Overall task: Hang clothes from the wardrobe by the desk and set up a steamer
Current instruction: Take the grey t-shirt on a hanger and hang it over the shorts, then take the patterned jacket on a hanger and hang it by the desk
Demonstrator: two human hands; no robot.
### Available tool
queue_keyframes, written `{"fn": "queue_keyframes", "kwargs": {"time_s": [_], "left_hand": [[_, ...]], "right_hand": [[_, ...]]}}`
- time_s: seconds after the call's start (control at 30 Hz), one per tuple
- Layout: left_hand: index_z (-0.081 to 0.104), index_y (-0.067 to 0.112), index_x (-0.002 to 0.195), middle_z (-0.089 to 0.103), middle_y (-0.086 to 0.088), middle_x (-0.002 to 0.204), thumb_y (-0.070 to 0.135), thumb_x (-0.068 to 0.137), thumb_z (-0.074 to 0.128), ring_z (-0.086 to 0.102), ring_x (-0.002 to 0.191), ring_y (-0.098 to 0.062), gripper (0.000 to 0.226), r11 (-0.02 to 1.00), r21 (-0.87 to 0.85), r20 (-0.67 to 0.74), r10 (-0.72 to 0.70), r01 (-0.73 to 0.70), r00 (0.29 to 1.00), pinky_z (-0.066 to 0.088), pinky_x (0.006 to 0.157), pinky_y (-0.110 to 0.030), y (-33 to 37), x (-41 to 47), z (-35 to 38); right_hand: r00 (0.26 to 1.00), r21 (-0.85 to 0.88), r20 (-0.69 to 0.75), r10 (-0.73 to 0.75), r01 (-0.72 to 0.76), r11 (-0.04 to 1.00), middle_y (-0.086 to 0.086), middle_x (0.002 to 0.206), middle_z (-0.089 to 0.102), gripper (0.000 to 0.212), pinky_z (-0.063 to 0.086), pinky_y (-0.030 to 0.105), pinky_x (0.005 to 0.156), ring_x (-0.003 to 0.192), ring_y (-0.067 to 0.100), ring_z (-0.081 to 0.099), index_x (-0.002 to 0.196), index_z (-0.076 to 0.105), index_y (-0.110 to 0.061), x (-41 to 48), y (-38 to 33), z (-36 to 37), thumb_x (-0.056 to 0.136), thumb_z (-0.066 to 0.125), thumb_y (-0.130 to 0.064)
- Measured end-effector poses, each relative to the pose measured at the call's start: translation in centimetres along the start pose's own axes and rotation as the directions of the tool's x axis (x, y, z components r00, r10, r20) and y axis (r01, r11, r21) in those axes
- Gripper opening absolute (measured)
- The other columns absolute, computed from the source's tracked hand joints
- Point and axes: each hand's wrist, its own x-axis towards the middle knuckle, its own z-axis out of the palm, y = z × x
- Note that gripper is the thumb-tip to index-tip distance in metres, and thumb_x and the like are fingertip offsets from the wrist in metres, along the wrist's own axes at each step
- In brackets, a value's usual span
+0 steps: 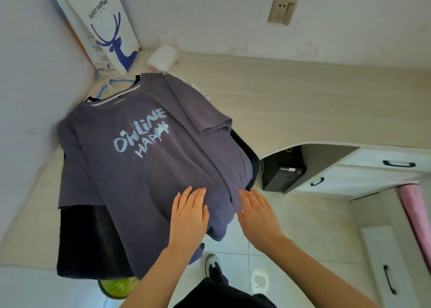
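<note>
Nearest the lens: dark trouser leg (224, 293) and white-toed shoe (211, 263) on pale floor tiles (291, 237). At left: black garment (93, 242) hanging behind and below the shirt, with a round green object (116, 286) under its hem. Above, in the wall corner: blue hanger (109, 83), and behind it a white paper bag (102, 27) with a blue deer, standing on the worktop (303, 102). Centre: grey-purple T-shirt (144, 163) printed "ONLINE HAPPY", hanging at the worktop's left end, front towards the camera. On its lower front, left hand (190, 216): grip fully open, fingers straight and together, palm flat on the cloth, holding nothing. Just beside, right hand (258, 216): grip likewise open, fingers straight, laid against the shirt's right edge. Further right: wall socket (282, 10), black box (283, 172) in the worktop's recess, white drawers (373, 167).
</note>
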Motion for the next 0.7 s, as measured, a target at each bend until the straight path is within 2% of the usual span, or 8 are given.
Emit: {"fn": "queue_keyframes", "kwargs": {"time_s": [0.1,0.13,0.23,0.3,0.43,0.57,0.7], "left_hand": [[0.059,0.012,0.125,0.065,-0.003,0.119,0.020,0.081,0.070,0.057,0.118,-0.027,0.046,0.994,-0.013,0.079,0.113,-0.113,0.990,0.046,0.100,-0.047,3.2,-0.4,0.3],[0.059,0.012,0.125,0.065,-0.003,0.120,0.021,0.080,0.071,0.057,0.118,-0.027,0.046,0.988,-0.023,0.095,0.155,-0.154,0.983,0.046,0.100,-0.047,4.3,-0.7,0.6],[0.059,0.012,0.123,0.064,-0.004,0.119,0.020,0.080,0.071,0.056,0.119,-0.026,0.045,0.965,-0.065,0.130,0.262,-0.255,0.956,0.045,0.101,-0.045,8.2,-2.0,1.3],[0.060,0.013,0.122,0.065,-0.005,0.119,0.020,0.079,0.072,0.057,0.118,-0.026,0.046,0.948,-0.090,0.147,0.317,-0.306,0.937,0.045,0.099,-0.043,11.0,-3.2,1.9],[0.059,0.014,0.125,0.063,-0.003,0.125,0.025,0.082,0.069,0.055,0.121,-0.026,0.045,0.909,-0.122,0.209,0.416,-0.398,0.885,0.048,0.098,-0.042,17.1,-6.6,3.0],[0.060,0.012,0.124,0.063,-0.003,0.124,0.025,0.084,0.068,0.055,0.121,-0.026,0.043,0.839,-0.141,0.236,0.545,-0.526,0.805,0.049,0.097,-0.042,23.2,-11.7,3.9],[0.059,0.013,0.125,0.063,0.000,0.124,0.024,0.086,0.065,0.053,0.123,-0.025,0.041,0.756,-0.179,0.254,0.654,-0.630,0.712,0.045,0.101,-0.040,29.4,-17.7,5.2]], "right_hand": [[0.990,0.043,-0.027,0.140,-0.139,0.989,0.006,0.125,0.064,0.058,0.034,0.039,0.101,0.118,0.029,0.059,0.125,0.061,-0.013,-3.8,1.2,-0.3,0.075,0.077,-0.037],[0.983,0.062,-0.018,0.181,-0.179,0.982,0.007,0.133,0.058,0.057,0.027,0.038,0.104,0.126,0.030,0.052,0.131,0.055,-0.012,-5.2,1.8,-0.2,0.083,0.069,-0.038],[0.960,0.180,0.001,0.280,-0.276,0.944,0.007,0.158,0.022,0.057,0.009,0.039,0.116,0.146,0.028,0.015,0.150,0.020,-0.013,-9.4,4.0,0.6,0.101,0.038,-0.035],[0.941,0.197,0.028,0.338,-0.337,0.921,0.007,0.160,0.014,0.057,0.007,0.041,0.118,0.147,0.028,0.008,0.152,0.013,-0.013,-12.5,5.4,0.9,0.102,0.034,-0.033],[0.905,0.192,-0.017,0.425,-0.414,0.890,0.011,0.154,0.030,0.057,0.017,0.044,0.116,0.144,0.032,0.023,0.148,0.027,-0.009,-19.3,8.0,2.8,0.099,0.045,-0.032],[0.842,0.207,-0.034,0.539,-0.522,0.828,0.010,0.132,0.058,0.057,0.044,0.046,0.101,0.125,0.032,0.052,0.132,0.053,-0.007,-27.4,10.3,4.5,0.083,0.068,-0.033],[0.763,0.235,-0.091,0.640,-0.608,0.758,0.008,0.122,0.064,0.058,0.050,0.042,0.095,0.119,0.031,0.058,0.125,0.060,-0.007,-36.1,12.1,6.3,0.075,0.076,-0.033]]}}
